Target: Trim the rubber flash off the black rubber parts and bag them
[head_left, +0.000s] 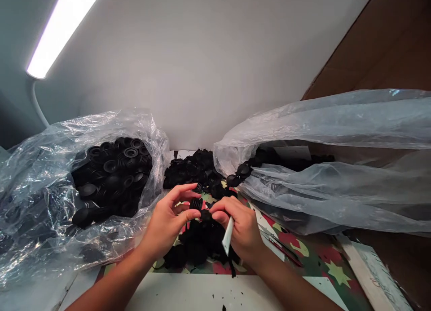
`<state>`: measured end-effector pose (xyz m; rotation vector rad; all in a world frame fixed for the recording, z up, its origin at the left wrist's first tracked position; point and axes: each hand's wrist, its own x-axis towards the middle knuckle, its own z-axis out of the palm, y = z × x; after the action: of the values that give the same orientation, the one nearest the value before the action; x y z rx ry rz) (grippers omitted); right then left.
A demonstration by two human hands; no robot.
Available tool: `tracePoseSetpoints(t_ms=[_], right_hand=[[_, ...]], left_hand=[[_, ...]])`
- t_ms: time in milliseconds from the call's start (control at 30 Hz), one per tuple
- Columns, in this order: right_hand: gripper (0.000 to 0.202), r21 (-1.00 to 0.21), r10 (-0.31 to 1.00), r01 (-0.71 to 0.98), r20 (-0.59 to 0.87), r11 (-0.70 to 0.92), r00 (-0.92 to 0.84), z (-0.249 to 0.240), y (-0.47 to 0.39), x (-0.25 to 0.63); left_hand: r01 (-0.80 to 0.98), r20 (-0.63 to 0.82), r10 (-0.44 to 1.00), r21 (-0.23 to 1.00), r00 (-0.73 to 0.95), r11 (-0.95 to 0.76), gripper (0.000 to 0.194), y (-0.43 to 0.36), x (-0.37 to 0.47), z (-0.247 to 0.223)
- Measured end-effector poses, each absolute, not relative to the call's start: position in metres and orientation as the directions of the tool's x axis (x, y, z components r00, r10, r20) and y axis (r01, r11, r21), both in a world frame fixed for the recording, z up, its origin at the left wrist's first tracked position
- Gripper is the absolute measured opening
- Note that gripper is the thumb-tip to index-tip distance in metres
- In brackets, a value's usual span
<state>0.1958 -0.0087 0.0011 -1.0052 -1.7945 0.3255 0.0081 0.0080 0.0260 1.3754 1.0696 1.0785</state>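
Note:
My left hand (168, 219) grips a black ribbed rubber bellows (195, 204) between thumb and fingers. Close beside it, my right hand (238, 223) is closed around a slim, flat white-handled tool (228, 237), whose working end I cannot make out. The right thumb and forefinger pinch at a dark bit of rubber (205, 215) by the bellows; whether the two are joined is unclear. Beneath both hands lies a heap of black rubber pieces (191, 246). Behind them is another pile of black rubber parts and scraps (188, 167).
A clear plastic bag (43, 140) full of black bellows (114, 180) stands open at left. At right, another clear bag (303, 198) holds black pieces, beside cardboard (387, 46). A lamp (63, 30) shines upper left. Pen-like tools (281, 248) lie on the patterned cover (323, 257).

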Motion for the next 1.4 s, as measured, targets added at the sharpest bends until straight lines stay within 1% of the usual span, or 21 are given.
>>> tracePoseSetpoints(t_ms=[33, 100, 200, 300, 367, 467, 533, 633, 733, 833, 967, 1033, 1100, 1200, 1300, 1400], right_hand=[[0.05, -0.641, 0.78, 0.499, 0.614, 0.583, -0.122, 0.002, -0.008, 0.198], [0.051, -0.624, 0.793, 0.54, 0.592, 0.564, -0.144, 0.005, -0.006, 0.201], [0.046, -0.5, 0.748, 0.604, 0.608, 0.62, -0.265, 0.007, -0.003, 0.202], [0.042, -0.341, 0.67, 0.638, 0.634, 0.69, -0.386, 0.008, -0.002, 0.201], [0.044, -0.305, 0.652, 0.637, 0.63, 0.708, -0.422, 0.008, -0.002, 0.199], [0.045, -0.364, 0.689, 0.629, 0.599, 0.688, -0.408, 0.007, -0.003, 0.199], [0.042, -0.391, 0.703, 0.623, 0.591, 0.678, -0.394, 0.007, -0.003, 0.199], [0.037, -0.358, 0.669, 0.616, 0.627, 0.702, -0.399, 0.008, -0.003, 0.199], [0.034, -0.333, 0.646, 0.604, 0.635, 0.724, -0.423, 0.011, -0.004, 0.199], [0.029, -0.374, 0.674, 0.589, 0.592, 0.716, -0.443, 0.012, -0.005, 0.199], [0.027, -0.417, 0.688, 0.558, 0.551, 0.718, -0.472, 0.007, -0.004, 0.199], [0.029, -0.42, 0.676, 0.541, 0.566, 0.728, -0.471, 0.003, -0.003, 0.198], [0.03, -0.398, 0.654, 0.536, 0.596, 0.745, -0.466, 0.0, -0.004, 0.197], [0.032, -0.284, 0.591, 0.568, 0.647, 0.773, -0.482, 0.0, -0.007, 0.192], [0.033, -0.137, 0.524, 0.619, 0.687, 0.773, -0.503, 0.002, -0.01, 0.186], [0.035, -0.07, 0.494, 0.655, 0.718, 0.753, -0.491, 0.003, -0.012, 0.179]], left_hand=[[0.079, 0.074, 0.976, 0.993, 0.203, -0.092, 0.05, 0.008, 0.008, 0.026], [0.157, 0.132, 0.965, 0.973, 0.228, -0.171, 0.053, 0.007, 0.009, 0.025], [0.25, 0.239, 0.927, 0.916, 0.289, -0.314, 0.049, 0.006, 0.009, 0.024], [0.276, 0.291, 0.887, 0.875, 0.357, -0.398, 0.042, 0.006, 0.01, 0.025], [0.282, 0.297, 0.874, 0.864, 0.384, -0.417, 0.041, 0.006, 0.012, 0.026], [0.293, 0.277, 0.889, 0.872, 0.364, -0.392, 0.036, 0.005, 0.014, 0.027], [0.291, 0.25, 0.91, 0.891, 0.33, -0.35, 0.032, 0.004, 0.015, 0.028], [0.286, 0.222, 0.927, 0.907, 0.301, -0.31, 0.028, 0.005, 0.015, 0.028], [0.299, 0.239, 0.925, 0.896, 0.295, -0.327, 0.026, 0.005, 0.013, 0.029], [0.301, 0.268, 0.917, 0.885, 0.295, -0.356, 0.022, 0.006, 0.013, 0.029], [0.275, 0.258, 0.918, 0.898, 0.3, -0.342, 0.013, 0.005, 0.013, 0.031], [0.275, 0.24, 0.918, 0.903, 0.317, -0.331, 0.01, 0.005, 0.013, 0.031], [0.258, 0.209, 0.915, 0.916, 0.344, -0.307, 0.01, 0.005, 0.012, 0.032], [0.175, 0.143, 0.928, 0.961, 0.345, -0.213, 0.012, 0.004, 0.013, 0.031], [0.013, 0.032, 0.962, 0.999, 0.271, -0.037, 0.023, 0.002, 0.018, 0.027], [-0.224, -0.107, 0.971, 0.962, 0.213, 0.156, 0.038, -0.001, 0.025, 0.025]])
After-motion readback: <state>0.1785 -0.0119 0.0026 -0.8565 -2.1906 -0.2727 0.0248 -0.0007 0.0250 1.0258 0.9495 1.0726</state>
